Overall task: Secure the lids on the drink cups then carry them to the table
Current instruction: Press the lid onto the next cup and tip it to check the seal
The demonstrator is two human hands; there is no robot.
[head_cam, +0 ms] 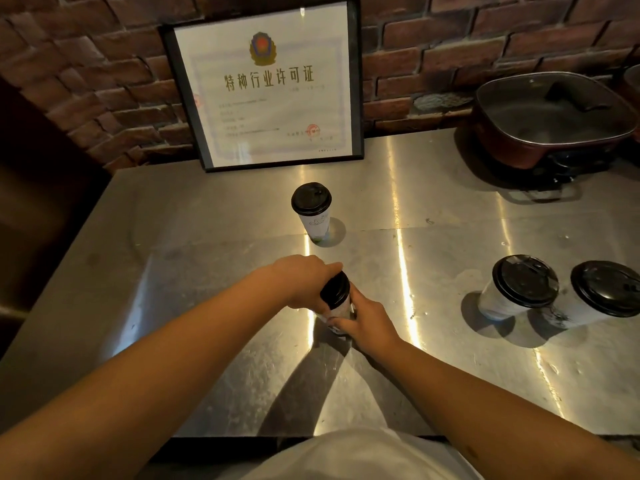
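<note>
Drink cups, four in view, all on the steel tabletop (pixel 207 209), all wearing black lids. Largest item, an electric skillet with glass lid (pixel 554 123), sits far right against the brick wall; a framed certificate (pixel 270 84) leans at the back. Two lidded cups (pixel 519 289) (pixel 602 294) stand side by side at right, nearly touching. One lidded cup (pixel 311 209) stands alone mid-tabletop. Nearest cup (pixel 337 303) is tilted and held between both hands: left hand (pixel 304 282) curls over its black lid (pixel 335 289), right hand (pixel 363 320) wraps the cup body. Step in hand looks like lid-securing on this cup. Next move likely needs even pressure round the rim with the cup brought upright, then carrying.
</note>
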